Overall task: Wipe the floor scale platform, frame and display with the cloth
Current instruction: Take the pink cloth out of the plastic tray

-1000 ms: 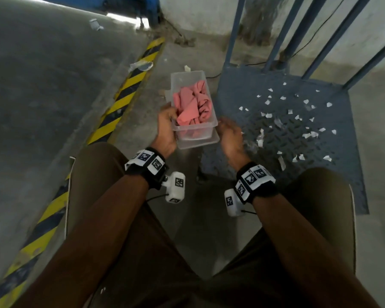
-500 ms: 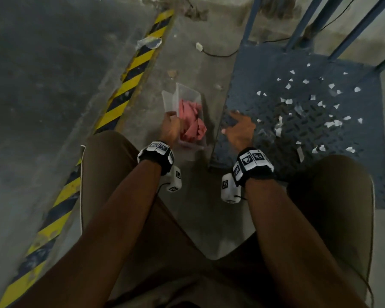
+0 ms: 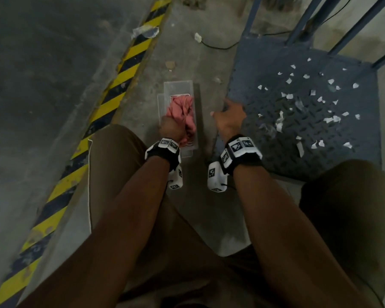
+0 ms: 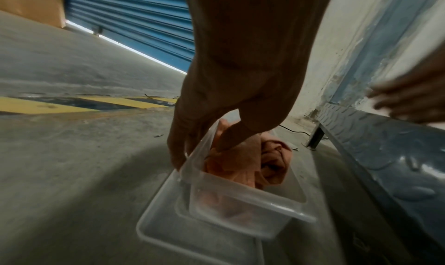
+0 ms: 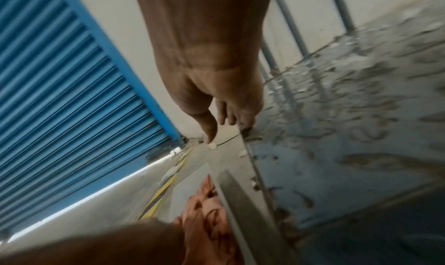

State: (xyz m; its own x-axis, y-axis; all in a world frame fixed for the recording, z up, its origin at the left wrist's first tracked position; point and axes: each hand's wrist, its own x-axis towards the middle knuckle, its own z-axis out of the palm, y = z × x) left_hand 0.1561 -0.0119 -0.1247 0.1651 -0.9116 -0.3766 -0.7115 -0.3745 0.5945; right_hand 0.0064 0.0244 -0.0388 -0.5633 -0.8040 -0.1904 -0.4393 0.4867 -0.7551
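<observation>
A crumpled pink cloth [image 3: 180, 107] lies in a clear plastic container [image 3: 178, 87] that stands on its lid on the concrete floor, just left of the scale. My left hand [image 3: 170, 127] pinches the container's near wall [image 4: 240, 212], thumb inside on the cloth [image 4: 253, 164], fingers outside. My right hand [image 3: 228, 117] rests with spread fingers on the left edge of the blue checker-plate platform [image 3: 298, 152]. The platform carries several white paper scraps [image 3: 298, 96]. Blue frame bars [image 3: 302, 21] rise at its far side. No display is in view.
A yellow-and-black hazard stripe [image 3: 120, 85] runs along the floor on the left. A black cable [image 3: 218, 46] lies behind the container. A blue roller shutter [image 4: 135, 12] closes the far wall. My knees flank the container and the platform's near corner.
The container has come down from in front of me to the floor beside the platform. My right hand has let go of it and moved onto the platform's edge.
</observation>
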